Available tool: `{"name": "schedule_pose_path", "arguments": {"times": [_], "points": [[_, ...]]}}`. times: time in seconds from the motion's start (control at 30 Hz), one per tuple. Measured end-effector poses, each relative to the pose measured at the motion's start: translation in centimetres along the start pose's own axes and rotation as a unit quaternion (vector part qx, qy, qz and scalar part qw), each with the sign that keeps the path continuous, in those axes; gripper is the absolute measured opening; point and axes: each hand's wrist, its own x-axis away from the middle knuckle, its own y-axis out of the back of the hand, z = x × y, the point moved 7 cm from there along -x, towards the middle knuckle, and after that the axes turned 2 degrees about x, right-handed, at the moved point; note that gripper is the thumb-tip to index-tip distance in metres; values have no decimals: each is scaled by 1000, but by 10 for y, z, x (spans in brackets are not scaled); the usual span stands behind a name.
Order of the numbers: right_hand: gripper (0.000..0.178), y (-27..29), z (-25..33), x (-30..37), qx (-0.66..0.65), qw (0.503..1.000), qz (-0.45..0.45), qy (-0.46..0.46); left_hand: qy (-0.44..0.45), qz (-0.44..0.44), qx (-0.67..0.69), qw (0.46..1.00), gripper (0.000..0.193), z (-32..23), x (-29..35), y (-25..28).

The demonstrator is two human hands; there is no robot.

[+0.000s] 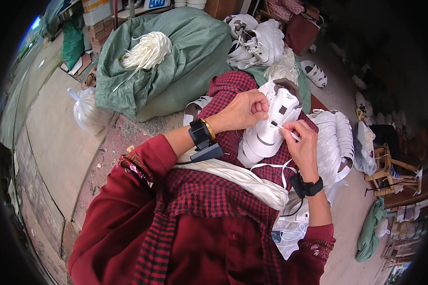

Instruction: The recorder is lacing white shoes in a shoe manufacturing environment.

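Two bare hands work over one white shoe (pixel 274 124), which I see at 2 o'clock from the centre of my view, resting on a red-and-black checked apron (pixel 185 190) over the person's lap. Its toe points back toward the wearer. The left hand (pixel 247 108) is curled nearly closed, thumb and fingertips meeting at the shoe's left edge; I cannot tell whether they pinch anything. The right hand (pixel 299 137) has thumb and forefinger drawn together on a white lace (pixel 291 133) at the shoe's right side.

For elbow room, I find the widest stretch at 9 o'clock, where pale slabs (pixel 57 128) lie with dark seams along their edges. Grey floor (pixel 349 209) runs out at 4 o'clock. The tight side is 3 o'clock: stacked white shoes (pixel 330 142) crowd just beside the right hand.

At 11 o'clock bulges a large green sack (pixel 185 52), its contents hidden, a bundle of white strips (pixel 149 50) lying on top. Between 9 and 10 o'clock sits a clear plastic bag (pixel 90 114), gathered at its top; I cannot make out what it holds.
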Motion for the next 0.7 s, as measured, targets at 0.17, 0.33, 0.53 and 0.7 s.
{"name": "schedule_pose_path", "arguments": {"times": [0.17,0.33,0.53,0.7], "points": [[10,-7,8,1,23,998,-50,43,2,30,-1,1000,13,2,-4,-4],[7,-7,19,1,-32,996,-77,-25,-15,12,-1,1000,12,1,-1,-5],[10,-13,3,1,-47,999,-19,-12,-47,27,-38,998,13,-15,6,-8],[12,-18,-1,-3,-58,998,-10,-16,-128,4,-104,986,15,-21,11,-12]]}}
